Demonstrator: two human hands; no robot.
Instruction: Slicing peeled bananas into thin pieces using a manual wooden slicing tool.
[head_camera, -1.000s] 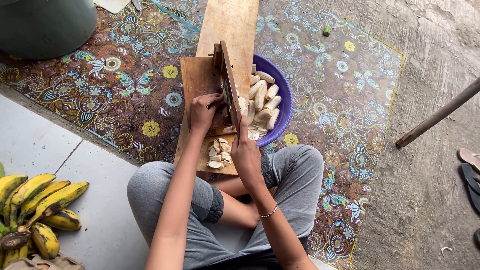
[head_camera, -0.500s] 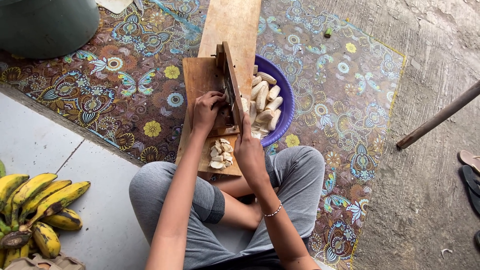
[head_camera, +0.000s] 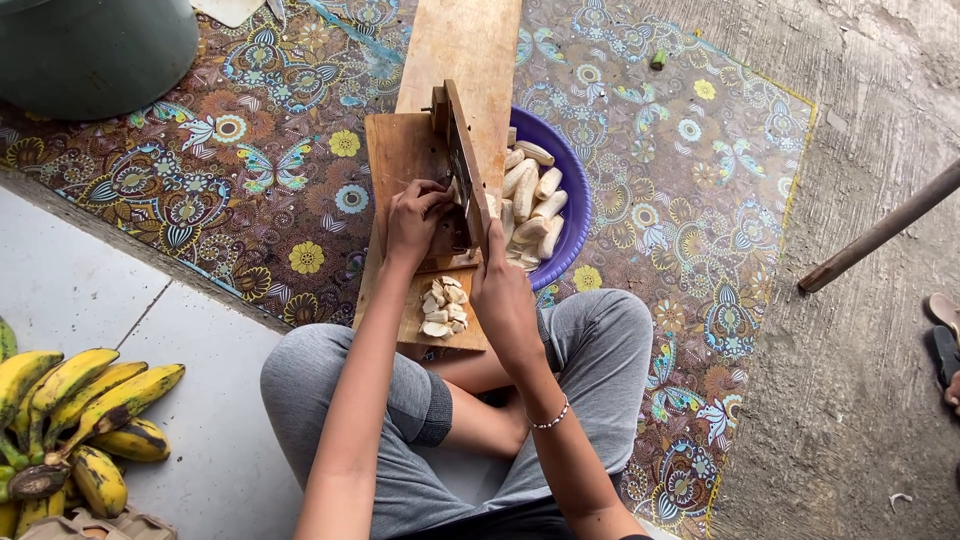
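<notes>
I sit cross-legged behind a wooden slicing board (head_camera: 400, 160) with an upright hinged blade (head_camera: 462, 160). My left hand (head_camera: 415, 220) presses a peeled banana piece against the blade; the piece is mostly hidden under the fingers. My right hand (head_camera: 503, 290) grips the near end of the blade's handle. A small pile of pale banana slices (head_camera: 443, 307) lies on the board's near end, between my wrists. Just right of the blade, a blue bowl (head_camera: 573, 190) holds several peeled bananas (head_camera: 530, 190).
A patterned floral mat (head_camera: 250, 200) covers the floor under the board. A bunch of yellow bananas (head_camera: 70, 410) lies at the lower left on pale tiles. A dark green tub (head_camera: 90, 50) stands top left. A wooden stick (head_camera: 880, 235) and sandals (head_camera: 945, 345) are on the concrete, right.
Both hands stay at the blade; the left hand has shifted slightly along the board while the slice pile stays where it was.
</notes>
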